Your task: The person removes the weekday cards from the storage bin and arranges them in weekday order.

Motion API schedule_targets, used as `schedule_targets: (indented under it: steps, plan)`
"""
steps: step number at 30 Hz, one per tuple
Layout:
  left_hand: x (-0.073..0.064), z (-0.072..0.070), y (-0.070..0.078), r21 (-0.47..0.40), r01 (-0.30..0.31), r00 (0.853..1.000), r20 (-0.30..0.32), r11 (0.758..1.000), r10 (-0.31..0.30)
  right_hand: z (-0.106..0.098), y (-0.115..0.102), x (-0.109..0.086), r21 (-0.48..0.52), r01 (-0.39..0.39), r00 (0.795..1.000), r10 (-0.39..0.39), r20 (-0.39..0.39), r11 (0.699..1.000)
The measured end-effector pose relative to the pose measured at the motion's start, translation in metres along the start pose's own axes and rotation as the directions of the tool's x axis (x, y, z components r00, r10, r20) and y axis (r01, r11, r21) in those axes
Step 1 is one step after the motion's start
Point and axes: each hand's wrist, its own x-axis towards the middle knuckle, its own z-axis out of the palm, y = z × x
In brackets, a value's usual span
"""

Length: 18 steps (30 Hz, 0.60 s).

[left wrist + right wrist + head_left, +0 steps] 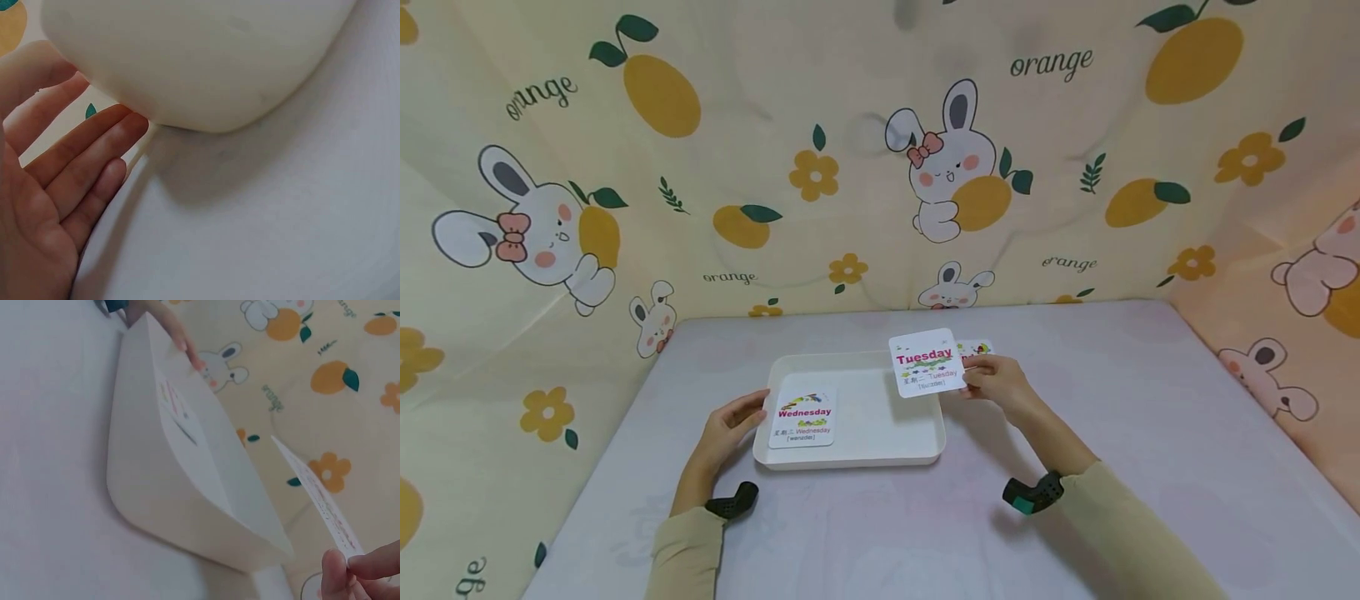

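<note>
A white card printed "Tuesday" [925, 364] is pinched between the thumb and fingers of my right hand [1000, 385], above the right end of a white tray [868, 442]. In the right wrist view the card [319, 497] is seen nearly edge-on, tilted beside the tray [169, 500]. Against the tray's left side rest the fairly straight fingers of my left hand [726, 429]; the left wrist view shows the fingers [94, 156] touching the tray's outer wall. A "Wednesday" card [803, 419] lies face up inside the tray at its left end.
Another printed card [977, 347] shows behind the Tuesday card, mostly hidden by it and my right hand. The tray stands on a pale tabletop [880, 533]. A cloth backdrop [842, 83] with rabbits and oranges rises behind the table and along both sides.
</note>
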Motion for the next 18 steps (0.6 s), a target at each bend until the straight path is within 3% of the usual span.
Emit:
schedule_targets:
  steps: [9,18]
  plan:
    - [0.001,0.000,-0.004,0.013,-0.076,0.997,-0.014,0.997,0.076,-0.025,0.004,0.005,-0.049,-0.029,1.000,0.029,0.002,0.998]
    - [0.001,0.000,0.000,0.008,0.009,1.000,-0.013,1.000,-0.008,-0.050,0.013,0.008,-0.090,-0.014,1.000,0.015,0.010,0.996]
